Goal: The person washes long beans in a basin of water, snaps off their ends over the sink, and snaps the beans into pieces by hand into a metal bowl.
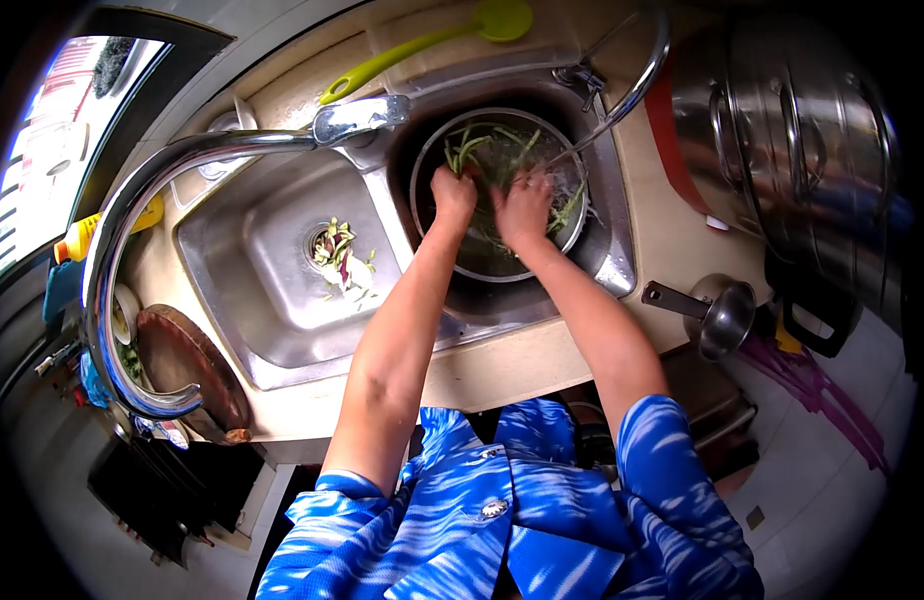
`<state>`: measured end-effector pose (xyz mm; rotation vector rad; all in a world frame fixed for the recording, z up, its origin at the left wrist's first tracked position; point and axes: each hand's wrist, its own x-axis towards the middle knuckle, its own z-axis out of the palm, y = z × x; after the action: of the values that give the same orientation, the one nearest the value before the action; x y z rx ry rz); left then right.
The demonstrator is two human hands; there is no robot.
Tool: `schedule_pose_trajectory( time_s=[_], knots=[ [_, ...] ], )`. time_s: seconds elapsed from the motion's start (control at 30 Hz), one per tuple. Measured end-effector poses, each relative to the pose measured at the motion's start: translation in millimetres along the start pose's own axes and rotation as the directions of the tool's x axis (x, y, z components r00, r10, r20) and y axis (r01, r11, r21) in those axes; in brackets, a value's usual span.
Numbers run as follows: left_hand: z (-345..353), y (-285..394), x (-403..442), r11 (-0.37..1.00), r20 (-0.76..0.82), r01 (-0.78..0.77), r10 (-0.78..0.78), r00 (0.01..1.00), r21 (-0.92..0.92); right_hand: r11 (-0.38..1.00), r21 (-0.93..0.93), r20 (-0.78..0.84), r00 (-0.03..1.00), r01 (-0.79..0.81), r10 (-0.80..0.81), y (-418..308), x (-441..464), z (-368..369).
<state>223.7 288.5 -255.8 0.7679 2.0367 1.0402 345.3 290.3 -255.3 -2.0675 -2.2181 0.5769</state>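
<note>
Left hand (pixel 455 198) is curling around slender green stalks (pixel 466 150); right hand (pixel 525 208) is blurring, can't tell if gripping. Stalks are lying in a round metal bowl (pixel 414 190), inside a smooth steel sink (pixel 606 200).

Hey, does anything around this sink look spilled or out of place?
Yes: loose vegetable trimmings lie scattered in the left basin, partly over the drain. They look odd there because they might clog it.
</note>
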Motion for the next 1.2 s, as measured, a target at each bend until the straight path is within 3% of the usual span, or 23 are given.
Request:
schedule_pose_trajectory(
  time_s=[0.07,0.1,0.17,0.23,0.3,0.43,0.47,0.5,0.53,0.6,0.63,0.7,0.73,0.77,0.83,0.87,0.9,0.93,1.0,1.1,1.13,1.17,1.2],
  knots=[
    [-6.1,13.2,-2.3,0.988,0.218,0.149,-0.155,0.964,0.046,0.948,-0.117,0.122,0.951,0.296,-0.283,-1.6,-21.6,16.4],
    [-7.6,9.2,-3.3,0.988,0.220,0.148,-0.155,0.963,0.048,0.949,-0.115,0.121,0.953,0.293,-0.279,0.3,-18.6,12.1],
    [-12.2,-5.4,-8.4,0.967,0.242,0.001,-0.065,0.968,0.256,0.808,-0.269,0.173,0.851,0.524,-0.495,11.6,-6.4,-10.3],
    [-28.1,11.0,-21.2,0.972,0.248,-0.007,-0.053,0.967,0.233,0.911,-0.160,0.106,0.924,0.381,-0.368,22.1,15.8,-19.9],
    [-37.9,19.4,-30.9,0.995,0.185,0.019,-0.037,0.982,0.096,0.972,-0.026,-0.095,0.967,0.236,-0.237,25.4,25.7,-18.6],
    [-54.7,33.1,-46.5,0.998,0.050,-0.004,0.007,0.999,-0.065,0.977,-0.035,-0.129,0.969,0.208,-0.211,-12.1,12.7,7.9],
    [-54.8,32.4,-49.3,0.998,0.054,-0.001,0.004,0.999,-0.062,0.958,-0.107,0.042,0.964,0.267,-0.264,-24.4,0.2,11.6],
    [-54.5,31.8,-49.8,0.984,0.023,-0.018,0.023,0.999,-0.176,0.928,-0.166,0.211,0.931,0.334,-0.297,-29.8,-5.1,14.2],
    [-54.7,30.9,-51.0,0.957,-0.010,-0.038,0.037,0.999,-0.288,0.930,-0.165,0.211,0.933,0.329,-0.293,-28.3,-4.0,13.6],
    [-56.2,32.3,-58.3,0.934,0.008,0.000,0.003,1.000,-0.357,0.765,-0.152,0.187,0.779,0.625,-0.599,-19.7,-2.0,9.5],
    [-57.4,39.1,-60.1,0.902,0.016,0.028,-0.024,1.000,-0.430,0.766,-0.154,0.187,0.780,0.624,-0.597,-17.7,5.5,-1.5],
    [-56.8,44.2,-66.4,0.914,0.028,0.057,-0.050,0.998,-0.402,0.885,-0.226,0.201,0.908,0.407,-0.367,-8.8,22.3,-21.8],
    [-52.4,42.1,-68.0,0.883,0.033,0.102,-0.097,0.995,-0.459,0.935,-0.176,0.035,0.951,0.309,-0.308,-0.4,23.9,-9.4],
    [-47.9,41.8,-66.9,0.846,0.035,0.137,-0.139,0.990,-0.515,0.933,-0.177,0.032,0.950,0.313,-0.312,-2.8,18.0,-2.0],
    [-37.3,32.8,-65.4,0.933,-0.026,0.115,-0.131,0.991,-0.341,0.913,-0.259,0.179,0.944,0.316,-0.276,-6.6,-1.0,15.7],
    [-29.3,22.5,-62.3,0.978,-0.098,0.003,-0.024,0.995,-0.206,0.873,-0.239,0.089,0.905,0.425,-0.416,0.2,-5.3,22.0],
    [-22.7,13.4,-61.0,0.993,-0.153,-0.103,0.093,0.984,-0.061,0.875,-0.240,0.088,0.907,0.421,-0.412,6.2,-4.4,16.5],
    [-23.3,18.0,-61.0,0.995,-0.071,0.081,-0.086,0.994,-0.062,0.902,-0.227,0.062,0.930,0.366,-0.362,10.3,0.5,5.5],
    [-19.9,13.8,-58.1,0.990,-0.061,0.138,-0.137,0.989,0.010,0.969,-0.111,-0.039,0.974,0.220,-0.225,9.5,10.4,-16.8],
    [-7.1,-7.0,-47.9,0.964,-0.100,0.233,-0.221,0.970,0.131,0.994,-0.033,-0.111,0.988,0.106,-0.109,8.7,-0.6,18.8],
    [-8.9,-2.2,-45.3,0.947,-0.053,0.307,-0.303,0.952,0.097,0.981,0.080,-0.098,0.980,0.179,-0.171,5.8,-2.4,26.8],
    [-9.4,3.1,-40.9,0.924,-0.003,0.378,-0.378,0.926,0.066,0.956,0.284,0.096,0.990,0.069,-0.100,4.7,-2.4,33.5],
    [-7.1,6.5,-36.1,0.904,-0.033,0.410,-0.409,0.912,0.120,0.890,0.451,0.333,0.937,-0.064,-0.101,8.7,4.0,30.4]
  ],
)
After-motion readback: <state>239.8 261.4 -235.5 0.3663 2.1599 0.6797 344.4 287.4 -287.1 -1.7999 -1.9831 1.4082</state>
